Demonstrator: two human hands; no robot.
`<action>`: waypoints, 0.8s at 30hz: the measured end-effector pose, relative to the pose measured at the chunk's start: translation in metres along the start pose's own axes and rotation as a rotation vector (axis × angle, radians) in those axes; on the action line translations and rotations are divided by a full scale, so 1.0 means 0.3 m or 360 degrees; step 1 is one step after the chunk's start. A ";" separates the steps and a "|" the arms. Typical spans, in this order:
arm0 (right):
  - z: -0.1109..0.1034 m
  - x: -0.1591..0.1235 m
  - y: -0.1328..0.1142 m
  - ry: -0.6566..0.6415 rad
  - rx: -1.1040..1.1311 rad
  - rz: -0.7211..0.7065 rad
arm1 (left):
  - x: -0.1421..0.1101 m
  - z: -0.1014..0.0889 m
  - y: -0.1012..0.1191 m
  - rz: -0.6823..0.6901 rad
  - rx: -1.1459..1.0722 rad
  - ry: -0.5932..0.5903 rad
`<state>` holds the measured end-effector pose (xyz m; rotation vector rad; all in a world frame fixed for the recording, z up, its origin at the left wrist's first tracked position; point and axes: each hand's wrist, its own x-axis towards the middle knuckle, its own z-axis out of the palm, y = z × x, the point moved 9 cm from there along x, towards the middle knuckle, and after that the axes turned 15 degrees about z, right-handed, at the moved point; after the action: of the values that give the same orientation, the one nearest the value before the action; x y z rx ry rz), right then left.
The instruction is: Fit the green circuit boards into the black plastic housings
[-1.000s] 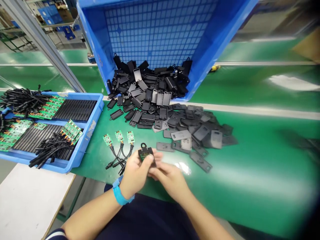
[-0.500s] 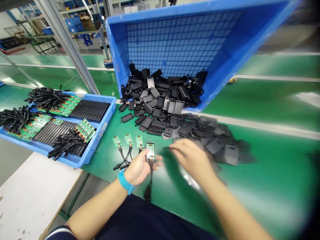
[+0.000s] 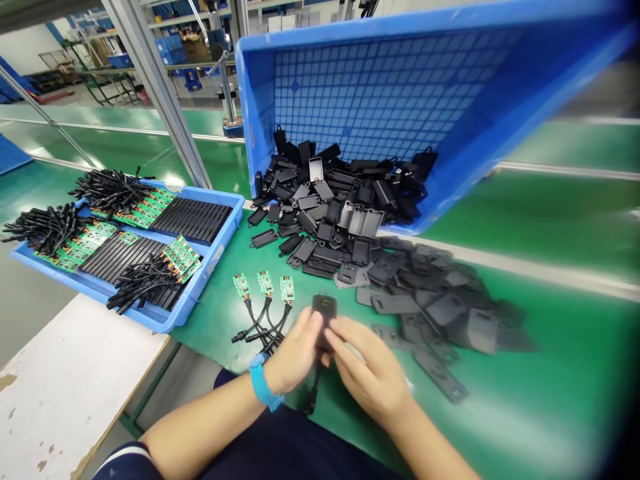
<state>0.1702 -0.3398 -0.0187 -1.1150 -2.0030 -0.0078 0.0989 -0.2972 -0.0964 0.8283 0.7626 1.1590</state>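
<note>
My left hand [image 3: 296, 357], closed, grips a small black plastic case [image 3: 325, 307] from the left, its thumb on the front. My right hand [image 3: 373, 370] is closed on the right side of the same case, fingertips against its flat black cover. The cover hides the board; a small window shows near its top. A black cable [image 3: 311, 395] hangs below the case. Left of my hands, three green circuit boards [image 3: 265, 283] with crossing black leads lie on the green table [image 3: 215, 333]. Loose black covers [image 3: 440, 307] spread out to the right.
A big blue crate [image 3: 367, 87] lies tipped on its side, black case shells [image 3: 330, 200] spilling from it. A shallow blue tray [image 3: 175, 325] at left holds wired boards and black strips. A metal post [image 3: 160, 93] rises behind it. A white board [image 3: 75, 373] is at front left.
My right hand has moved left with a cover and now meets the case in my left hand. The board inside was exposed before and is now covered. The view has shifted slightly.
</note>
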 end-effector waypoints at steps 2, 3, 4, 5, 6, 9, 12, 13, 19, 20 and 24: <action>0.001 -0.002 -0.003 -0.0031 0.0060 0.0051 | -0.001 -0.002 0.018 0.0056 0.0161 -0.0040; 0.002 -0.002 0.000 -0.0047 0.0110 0.0100 | -0.002 -0.001 0.028 0.0082 0.0235 -0.0064; -0.001 0.001 0.010 -0.0044 0.0164 0.0183 | -0.003 0.002 0.037 0.0106 0.0291 -0.0087; -0.008 0.006 0.031 -0.0011 0.0217 0.0323 | -0.005 0.006 0.046 0.0131 0.0339 -0.0109; -0.017 0.011 0.066 0.0035 0.0275 0.0524 | -0.008 0.012 0.055 0.0156 0.0384 -0.0133; 0.014 -0.002 0.199 -0.0082 0.0638 0.1291 | -0.024 0.035 0.080 0.0231 0.0520 -0.0215; 0.121 -0.036 0.226 -0.0595 0.1296 0.1751 | -0.040 0.043 0.098 0.0289 0.0656 -0.0258; 0.139 -0.041 0.218 -0.0692 0.1474 0.1808 | -0.043 0.043 0.101 0.0299 0.0697 -0.0274; 0.150 -0.066 0.194 -0.0560 0.1685 0.1991 | -0.050 0.047 0.074 0.0304 0.0954 -0.0434; 0.151 -0.073 0.189 -0.0518 0.1683 0.2025 | -0.054 0.047 0.061 0.0271 0.0949 -0.0434; 0.114 -0.125 0.204 -0.0378 0.1657 0.2121 | -0.069 0.063 0.024 0.0159 0.0940 -0.0438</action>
<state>0.2012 -0.3162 -0.0880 -1.4485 -0.7796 1.6567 0.1069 -0.3189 -0.0791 1.4990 0.8502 0.8826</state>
